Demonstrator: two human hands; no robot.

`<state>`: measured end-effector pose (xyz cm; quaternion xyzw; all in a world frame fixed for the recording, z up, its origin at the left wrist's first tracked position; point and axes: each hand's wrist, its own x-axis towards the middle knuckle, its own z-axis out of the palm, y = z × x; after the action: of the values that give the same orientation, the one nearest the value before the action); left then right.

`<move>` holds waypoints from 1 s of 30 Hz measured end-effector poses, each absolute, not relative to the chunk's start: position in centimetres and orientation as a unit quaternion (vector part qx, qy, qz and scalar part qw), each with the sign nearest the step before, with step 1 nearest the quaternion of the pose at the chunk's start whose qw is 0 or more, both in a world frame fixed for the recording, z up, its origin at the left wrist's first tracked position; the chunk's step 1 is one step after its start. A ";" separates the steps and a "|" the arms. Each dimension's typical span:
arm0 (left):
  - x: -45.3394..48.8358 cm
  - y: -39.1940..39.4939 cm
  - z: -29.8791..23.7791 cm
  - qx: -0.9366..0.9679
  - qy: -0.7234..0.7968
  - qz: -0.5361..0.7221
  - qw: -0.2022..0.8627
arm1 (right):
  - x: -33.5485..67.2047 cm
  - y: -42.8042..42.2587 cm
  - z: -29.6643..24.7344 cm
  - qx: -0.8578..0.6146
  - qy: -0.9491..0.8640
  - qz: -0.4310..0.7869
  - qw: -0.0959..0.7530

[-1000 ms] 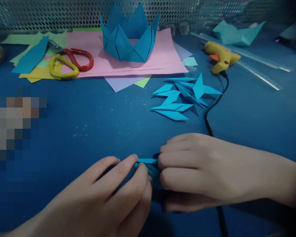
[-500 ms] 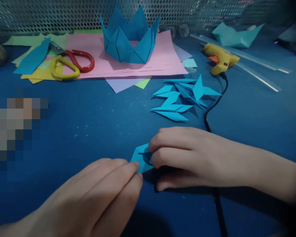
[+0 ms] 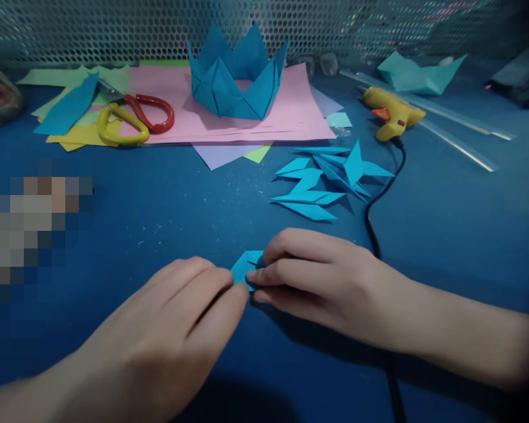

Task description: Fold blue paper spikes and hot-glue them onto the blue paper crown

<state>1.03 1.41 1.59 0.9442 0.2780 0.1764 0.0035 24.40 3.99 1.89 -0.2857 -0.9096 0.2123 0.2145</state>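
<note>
A small folded piece of blue paper (image 3: 242, 269) lies on the blue tabletop between my two hands. My left hand (image 3: 176, 317) pinches its near left corner, thumb and fingertips together. From the other side my right hand (image 3: 321, 276) grips the paper, its curled fingers hiding the right part and the index fingertip pressing on a fold. Just beyond my right hand is a loose pile of pointed folded blue paper pieces (image 3: 308, 197). Farther back, a blue paper crown (image 3: 233, 100) stands upright on a stack of pink paper sheets (image 3: 308, 126).
Scissors (image 3: 123, 126) with red and yellow handles rest on coloured paper at the back left. A yellow glue gun (image 3: 392, 111) lies at the right, its black cord (image 3: 369, 217) running under my right arm. Clear glue sticks (image 3: 462, 150) and a pale green folded paper (image 3: 418, 73) are beyond it.
My right thumb and index finger have moved left and closed down on the blue paper. The left hand has shifted slightly up, and the camera view has tilted a little.
</note>
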 end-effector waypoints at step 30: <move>0.8 3.1 3.5 0.906 0.372 0.128 0.159 | 22.2 3.9 3.1 -0.438 -0.824 0.292 0.209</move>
<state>0.80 3.09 3.54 0.9056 0.3718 0.1281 0.1593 22.23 3.91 3.08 -0.4383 -0.8239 0.2922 0.2093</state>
